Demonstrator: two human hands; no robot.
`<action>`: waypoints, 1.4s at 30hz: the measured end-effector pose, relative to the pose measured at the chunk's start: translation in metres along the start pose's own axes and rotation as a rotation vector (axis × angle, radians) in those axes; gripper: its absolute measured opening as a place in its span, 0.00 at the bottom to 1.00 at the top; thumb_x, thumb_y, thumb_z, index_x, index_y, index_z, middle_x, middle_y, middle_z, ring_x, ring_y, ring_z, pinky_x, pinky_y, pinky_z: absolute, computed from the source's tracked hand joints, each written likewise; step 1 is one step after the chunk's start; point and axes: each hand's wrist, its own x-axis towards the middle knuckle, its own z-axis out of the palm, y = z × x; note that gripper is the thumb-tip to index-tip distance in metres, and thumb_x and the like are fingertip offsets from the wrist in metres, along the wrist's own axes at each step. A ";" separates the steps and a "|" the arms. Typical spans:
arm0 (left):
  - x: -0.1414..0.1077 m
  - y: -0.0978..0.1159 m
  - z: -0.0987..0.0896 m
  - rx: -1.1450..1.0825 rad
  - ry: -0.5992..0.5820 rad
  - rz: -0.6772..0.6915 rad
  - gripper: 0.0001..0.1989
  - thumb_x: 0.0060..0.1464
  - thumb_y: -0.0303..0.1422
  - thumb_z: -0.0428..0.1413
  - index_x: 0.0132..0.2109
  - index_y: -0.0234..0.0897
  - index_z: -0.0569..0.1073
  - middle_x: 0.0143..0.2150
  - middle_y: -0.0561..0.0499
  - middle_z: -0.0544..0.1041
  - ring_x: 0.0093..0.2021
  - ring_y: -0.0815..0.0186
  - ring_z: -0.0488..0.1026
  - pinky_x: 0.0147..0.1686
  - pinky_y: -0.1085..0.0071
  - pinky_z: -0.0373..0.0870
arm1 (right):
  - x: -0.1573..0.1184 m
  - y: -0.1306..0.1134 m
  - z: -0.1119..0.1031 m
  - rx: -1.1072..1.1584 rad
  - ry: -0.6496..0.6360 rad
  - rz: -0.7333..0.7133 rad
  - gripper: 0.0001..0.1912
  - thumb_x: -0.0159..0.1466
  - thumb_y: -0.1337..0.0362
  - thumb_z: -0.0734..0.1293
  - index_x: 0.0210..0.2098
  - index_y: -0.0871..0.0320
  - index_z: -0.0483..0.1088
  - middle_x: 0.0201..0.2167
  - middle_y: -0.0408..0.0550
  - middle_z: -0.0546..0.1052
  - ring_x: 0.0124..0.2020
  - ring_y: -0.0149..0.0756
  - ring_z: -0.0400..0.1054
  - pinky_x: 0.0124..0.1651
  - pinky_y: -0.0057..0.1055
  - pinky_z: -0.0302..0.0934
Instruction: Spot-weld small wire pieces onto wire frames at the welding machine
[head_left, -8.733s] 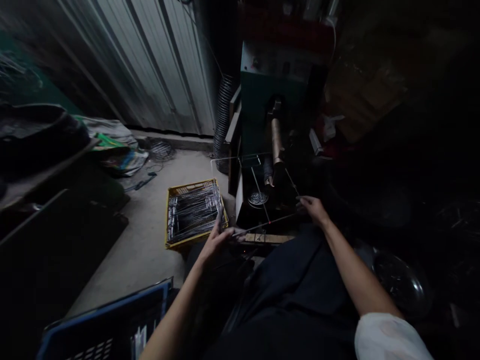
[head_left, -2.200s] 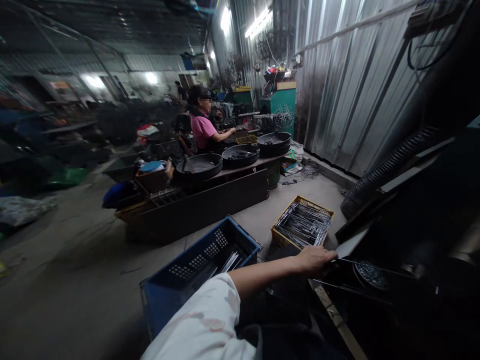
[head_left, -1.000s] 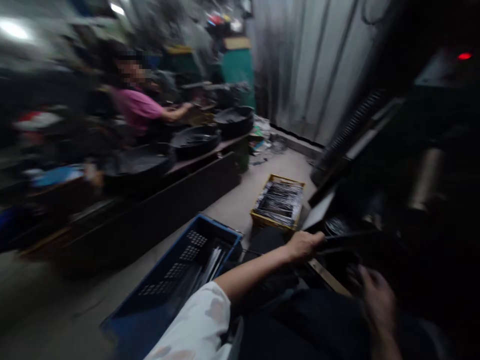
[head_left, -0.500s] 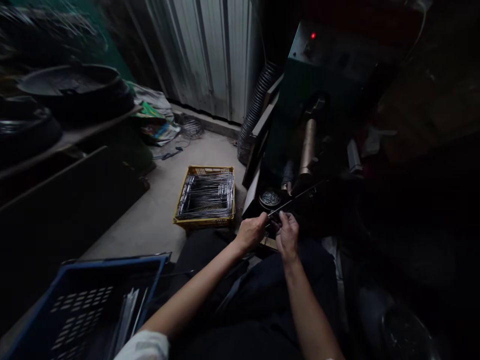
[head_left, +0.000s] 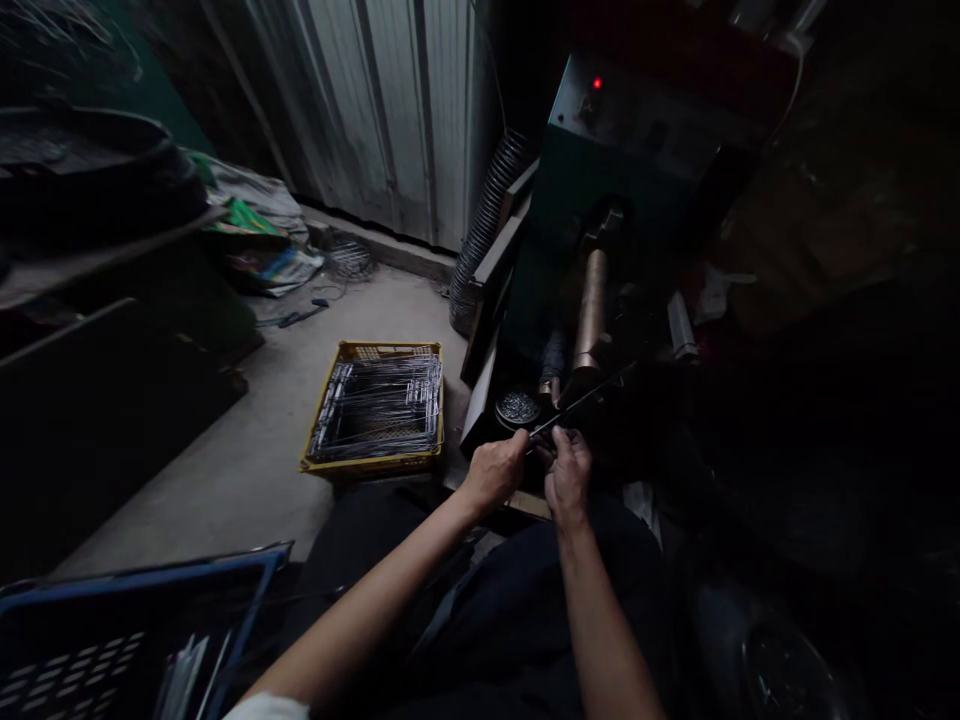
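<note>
Thin steel rod runs slantwise just below the brass-coloured cylinder of a green metal machine. My left hand is closed around its near end, and my right hand pinches it just beside that, fingers bent. A round dish of small metal parts sits near both hands.

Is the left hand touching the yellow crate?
Apart: the head view shows a dark gap between the left hand and the corner of the yellow plastic crate.
</note>
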 end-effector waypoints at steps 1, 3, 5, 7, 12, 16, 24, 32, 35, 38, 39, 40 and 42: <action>0.001 0.000 -0.001 -0.001 -0.001 -0.002 0.09 0.62 0.26 0.43 0.44 0.36 0.67 0.34 0.45 0.80 0.35 0.53 0.80 0.28 0.67 0.64 | 0.001 -0.001 0.001 0.000 0.000 -0.003 0.15 0.54 0.57 0.73 0.33 0.57 0.65 0.28 0.39 0.74 0.29 0.30 0.71 0.33 0.26 0.67; 0.004 0.001 -0.003 -0.003 -0.005 -0.006 0.09 0.62 0.26 0.43 0.44 0.36 0.67 0.34 0.44 0.80 0.36 0.52 0.80 0.28 0.67 0.65 | 0.002 -0.004 0.003 0.004 -0.003 -0.003 0.14 0.54 0.58 0.73 0.33 0.57 0.66 0.29 0.40 0.74 0.29 0.30 0.71 0.32 0.25 0.67; 0.005 0.002 -0.005 -0.006 -0.011 -0.011 0.09 0.62 0.25 0.43 0.44 0.36 0.67 0.34 0.44 0.80 0.37 0.52 0.80 0.29 0.67 0.66 | 0.003 -0.005 0.004 0.009 -0.009 0.003 0.14 0.54 0.58 0.73 0.34 0.57 0.67 0.29 0.40 0.75 0.29 0.30 0.71 0.32 0.25 0.67; 0.006 0.002 -0.006 -0.009 -0.018 -0.013 0.10 0.62 0.25 0.43 0.45 0.36 0.67 0.34 0.44 0.80 0.37 0.52 0.79 0.29 0.67 0.67 | 0.005 -0.005 0.005 0.014 -0.019 0.006 0.14 0.54 0.58 0.73 0.35 0.57 0.68 0.30 0.40 0.75 0.30 0.31 0.72 0.32 0.26 0.68; 0.009 0.001 -0.010 -0.018 -0.026 -0.014 0.10 0.63 0.27 0.43 0.45 0.36 0.67 0.35 0.44 0.81 0.36 0.52 0.79 0.29 0.66 0.68 | 0.009 -0.005 0.006 0.017 0.012 0.006 0.15 0.52 0.59 0.74 0.33 0.58 0.68 0.29 0.40 0.75 0.30 0.31 0.71 0.30 0.25 0.67; 0.009 0.001 -0.010 -0.018 -0.025 -0.011 0.09 0.62 0.26 0.43 0.45 0.36 0.66 0.35 0.44 0.81 0.36 0.52 0.79 0.30 0.66 0.69 | 0.010 -0.006 0.006 0.012 0.012 0.011 0.14 0.51 0.59 0.74 0.32 0.58 0.68 0.28 0.40 0.75 0.29 0.31 0.71 0.30 0.25 0.67; 0.010 0.000 -0.007 -0.023 -0.019 0.006 0.08 0.62 0.26 0.44 0.45 0.37 0.66 0.34 0.45 0.80 0.35 0.53 0.79 0.29 0.67 0.69 | 0.011 -0.004 0.004 -0.041 0.005 -0.016 0.14 0.53 0.57 0.72 0.33 0.58 0.68 0.30 0.41 0.75 0.30 0.31 0.70 0.30 0.25 0.67; 0.013 0.001 -0.008 -0.010 -0.009 0.021 0.08 0.61 0.25 0.44 0.44 0.35 0.67 0.33 0.44 0.80 0.34 0.53 0.79 0.27 0.67 0.67 | 0.013 -0.006 0.004 -0.063 0.005 -0.018 0.14 0.54 0.57 0.72 0.32 0.58 0.67 0.28 0.41 0.74 0.29 0.32 0.70 0.30 0.26 0.67; 0.016 0.001 -0.007 -0.013 -0.006 0.025 0.08 0.61 0.27 0.45 0.45 0.36 0.67 0.33 0.45 0.80 0.34 0.54 0.79 0.27 0.68 0.66 | 0.016 -0.007 0.006 -0.050 0.001 -0.007 0.14 0.53 0.57 0.73 0.30 0.58 0.67 0.27 0.41 0.74 0.27 0.31 0.70 0.29 0.25 0.66; 0.017 -0.002 -0.005 -0.020 -0.007 0.034 0.09 0.65 0.30 0.42 0.46 0.36 0.66 0.33 0.46 0.79 0.33 0.56 0.79 0.26 0.69 0.65 | 0.017 -0.007 0.006 -0.008 0.007 0.015 0.14 0.53 0.58 0.73 0.30 0.58 0.66 0.27 0.41 0.75 0.28 0.31 0.71 0.29 0.25 0.65; 0.018 -0.003 -0.005 -0.021 -0.010 0.038 0.10 0.66 0.31 0.41 0.46 0.36 0.67 0.33 0.46 0.79 0.33 0.57 0.79 0.26 0.69 0.64 | 0.017 -0.007 0.005 -0.003 0.003 0.022 0.14 0.53 0.58 0.73 0.31 0.58 0.66 0.27 0.42 0.75 0.28 0.32 0.71 0.29 0.25 0.65; 0.018 -0.004 -0.005 -0.022 -0.015 0.042 0.11 0.66 0.31 0.40 0.45 0.36 0.67 0.33 0.45 0.79 0.33 0.57 0.78 0.26 0.69 0.64 | 0.017 -0.007 0.004 -0.008 -0.006 0.023 0.14 0.53 0.57 0.73 0.31 0.58 0.67 0.28 0.43 0.75 0.28 0.32 0.71 0.30 0.25 0.66; 0.020 -0.004 -0.005 -0.024 -0.024 0.056 0.11 0.66 0.30 0.40 0.44 0.35 0.67 0.33 0.45 0.79 0.33 0.56 0.78 0.26 0.69 0.64 | 0.018 -0.008 0.002 -0.055 -0.022 -0.001 0.14 0.54 0.57 0.73 0.32 0.59 0.68 0.28 0.43 0.76 0.27 0.32 0.71 0.29 0.26 0.65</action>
